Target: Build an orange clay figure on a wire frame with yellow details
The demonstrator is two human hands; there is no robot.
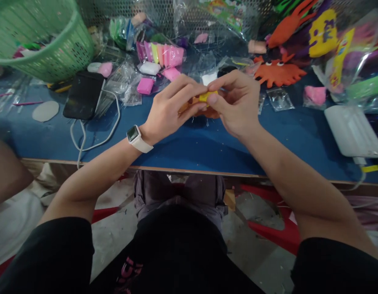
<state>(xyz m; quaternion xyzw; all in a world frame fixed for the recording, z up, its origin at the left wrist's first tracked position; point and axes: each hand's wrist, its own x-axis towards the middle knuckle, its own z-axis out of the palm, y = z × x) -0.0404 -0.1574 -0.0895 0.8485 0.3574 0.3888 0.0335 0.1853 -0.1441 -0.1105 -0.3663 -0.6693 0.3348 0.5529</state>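
Observation:
Above the blue table, my left hand [173, 104] and my right hand [238, 102] meet, both with fingers closed in a pinch. Between the fingertips is a small yellow piece [208, 97] that looks like soft modelling clay. Both hands hold it, and the fingers cover most of its shape. Something orange shows under and beside it, partly hidden by my fingers. A watch with a pale strap [139, 139] is on my left wrist. Just behind the hands lie a white piece [209, 78] and a pink block of clay [145, 86].
A green basket [69, 49] stands at the back left, beside a black power bank [84, 94] with a white cable. Orange crab shape [279, 72], clear bags and colourful clay packs [161, 54] crowd the back. A white device [354, 130] lies right.

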